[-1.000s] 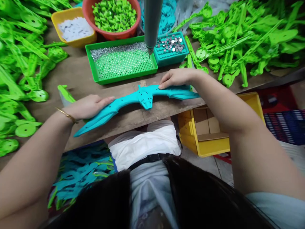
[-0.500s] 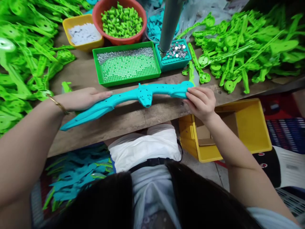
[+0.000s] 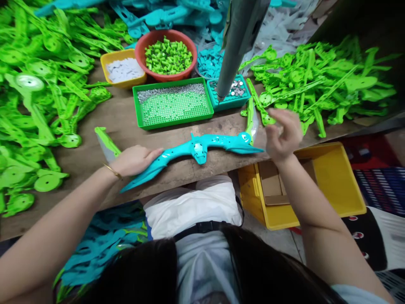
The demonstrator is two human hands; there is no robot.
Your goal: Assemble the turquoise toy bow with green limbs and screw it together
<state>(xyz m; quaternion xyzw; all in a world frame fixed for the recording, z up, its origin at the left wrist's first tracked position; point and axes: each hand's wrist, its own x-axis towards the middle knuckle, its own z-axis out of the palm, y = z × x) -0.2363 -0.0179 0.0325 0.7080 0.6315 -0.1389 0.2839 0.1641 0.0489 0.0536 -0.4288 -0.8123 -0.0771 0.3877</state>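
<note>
Think of a clock with the long blue piece [image 3: 180, 151] in the middle. It lies in front of you, bent like a bow. Your left hand [image 3: 134, 161], at nine, holds one arm of it, with some fingers hidden. Your right hand [image 3: 283, 133], at three, is off it, half open and blurry, with nothing in it that I can see. A green blade part [image 3: 106, 141] pokes out at nine and a second green part [image 3: 250, 116] at two, so the blue looks set over them. I can't tell if its small holes are filled, so fixing it tight may be left.

Down by your knees are more blue pieces [image 3: 98, 253] at eight and a yellow bin [image 3: 283, 220] at four. The brown wood table [image 3: 226, 123] looks worn. Past the blue piece, a green tray [image 3: 177, 122] of tiny silver bits sits at eleven. A grey rod [image 3: 236, 50] hangs over a teal tray [image 3: 234, 104] at one. Farther on, a red bowl [image 3: 167, 77] is at eleven.
</note>
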